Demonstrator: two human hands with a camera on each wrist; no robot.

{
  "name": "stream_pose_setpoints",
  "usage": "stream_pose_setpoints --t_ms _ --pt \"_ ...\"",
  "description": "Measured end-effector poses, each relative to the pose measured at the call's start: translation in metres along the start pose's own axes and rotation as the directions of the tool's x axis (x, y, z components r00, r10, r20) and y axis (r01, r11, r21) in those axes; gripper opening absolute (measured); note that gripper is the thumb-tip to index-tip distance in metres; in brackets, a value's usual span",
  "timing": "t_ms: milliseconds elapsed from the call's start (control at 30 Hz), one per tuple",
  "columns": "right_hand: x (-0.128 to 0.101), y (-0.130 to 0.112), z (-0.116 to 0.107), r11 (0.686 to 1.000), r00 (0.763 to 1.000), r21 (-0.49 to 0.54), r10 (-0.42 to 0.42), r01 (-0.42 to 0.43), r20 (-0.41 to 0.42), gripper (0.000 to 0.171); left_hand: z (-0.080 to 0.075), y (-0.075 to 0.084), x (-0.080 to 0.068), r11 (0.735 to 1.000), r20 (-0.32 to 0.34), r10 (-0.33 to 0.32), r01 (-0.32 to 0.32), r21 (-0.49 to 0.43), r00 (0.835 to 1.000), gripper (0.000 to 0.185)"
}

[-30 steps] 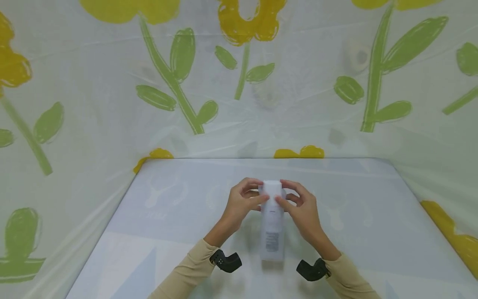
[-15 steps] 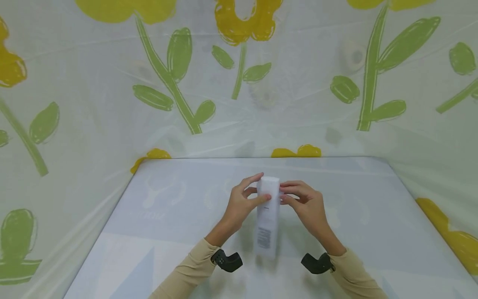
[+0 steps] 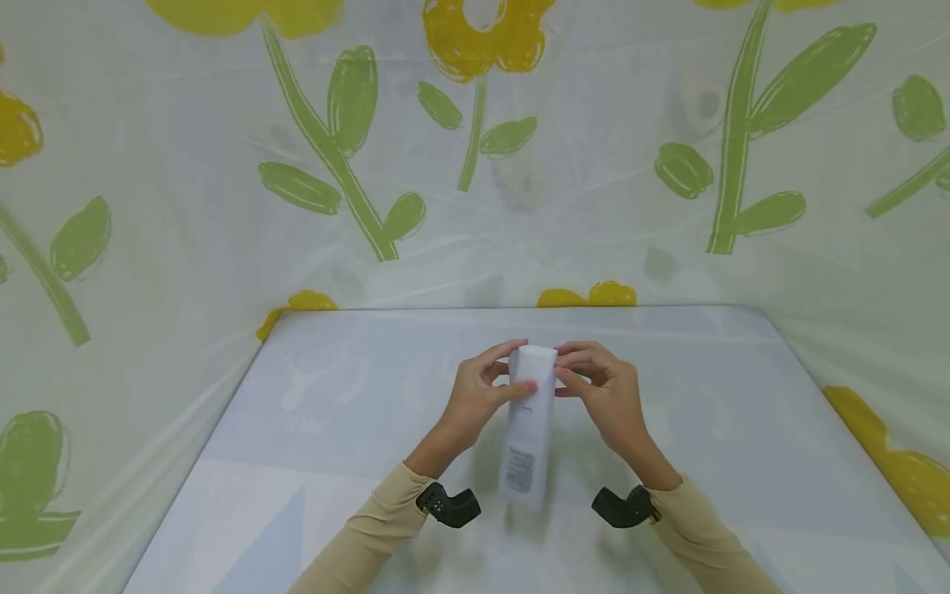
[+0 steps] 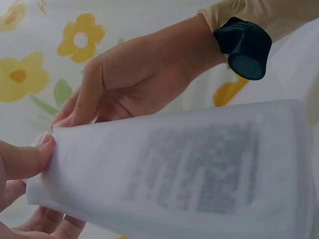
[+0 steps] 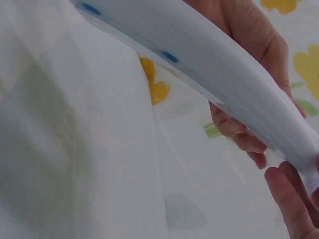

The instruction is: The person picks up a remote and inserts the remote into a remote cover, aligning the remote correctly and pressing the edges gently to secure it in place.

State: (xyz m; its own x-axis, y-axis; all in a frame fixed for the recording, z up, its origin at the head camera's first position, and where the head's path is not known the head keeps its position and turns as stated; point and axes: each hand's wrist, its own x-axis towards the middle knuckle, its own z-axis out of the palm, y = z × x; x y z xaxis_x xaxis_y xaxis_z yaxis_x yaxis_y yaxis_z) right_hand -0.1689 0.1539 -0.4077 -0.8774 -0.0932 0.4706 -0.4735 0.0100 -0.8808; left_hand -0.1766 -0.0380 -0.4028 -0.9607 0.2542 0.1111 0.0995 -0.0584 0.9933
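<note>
A white, slim, soft-looking pack (image 3: 529, 429) with a block of grey print near its lower end is held up over the table, tilted slightly. My left hand (image 3: 475, 394) grips its upper part from the left, thumb across the front and fingers behind. At the upper right edge, my right hand (image 3: 607, 394) pinches the pack with its fingertips. The left wrist view shows the printed face of the pack (image 4: 194, 169) close up, blurred. Small blue marks run along the curved side of the pack (image 5: 214, 69) in the right wrist view.
Under the hands lies a pale table (image 3: 334, 412) with faint printed shapes. A white curtain (image 3: 579, 165) with yellow flowers and green leaves hangs behind it and at the sides. Each wrist wears a black camera mount (image 3: 449, 506).
My right thumb has shifted from the pack's front to its right edge. The pack has turned a little, its lower end swinging left, and has risen slightly. My left hand keeps its grip.
</note>
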Motion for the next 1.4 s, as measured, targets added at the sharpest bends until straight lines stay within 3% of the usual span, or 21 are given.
stream_pose_setpoints --t_ms 333,533,667,1033,1233,1400 --pt "0.008 -0.007 0.003 0.985 0.985 0.013 0.172 -0.171 -0.035 0.026 0.002 -0.001 -0.002 0.997 -0.081 -0.053 0.048 -0.064 0.995 0.054" --pt "0.011 -0.006 0.001 0.979 0.978 0.0 0.205 -0.205 -0.045 0.033 -0.002 -0.012 -0.001 0.97 -0.085 0.032 -0.051 -0.236 0.996 0.035" --pt "0.011 -0.004 0.0 0.977 0.977 -0.001 0.213 -0.213 -0.004 0.032 -0.003 -0.016 0.002 0.959 -0.121 0.069 -0.1 -0.265 0.99 0.019" --pt "0.009 0.002 -0.009 0.971 0.97 -0.078 0.232 -0.227 0.071 0.032 0.005 -0.014 0.004 0.97 -0.228 -0.051 -0.006 -0.242 0.972 0.003" --pt "0.004 0.005 -0.014 0.963 0.967 -0.103 0.253 -0.247 0.041 0.035 0.008 -0.012 0.009 0.981 -0.144 -0.076 0.048 -0.187 0.987 0.011" --pt "-0.001 0.006 -0.019 0.95 0.951 -0.041 0.31 -0.309 0.018 0.039 0.011 -0.009 0.01 0.989 -0.078 -0.083 0.072 -0.13 0.994 0.023"
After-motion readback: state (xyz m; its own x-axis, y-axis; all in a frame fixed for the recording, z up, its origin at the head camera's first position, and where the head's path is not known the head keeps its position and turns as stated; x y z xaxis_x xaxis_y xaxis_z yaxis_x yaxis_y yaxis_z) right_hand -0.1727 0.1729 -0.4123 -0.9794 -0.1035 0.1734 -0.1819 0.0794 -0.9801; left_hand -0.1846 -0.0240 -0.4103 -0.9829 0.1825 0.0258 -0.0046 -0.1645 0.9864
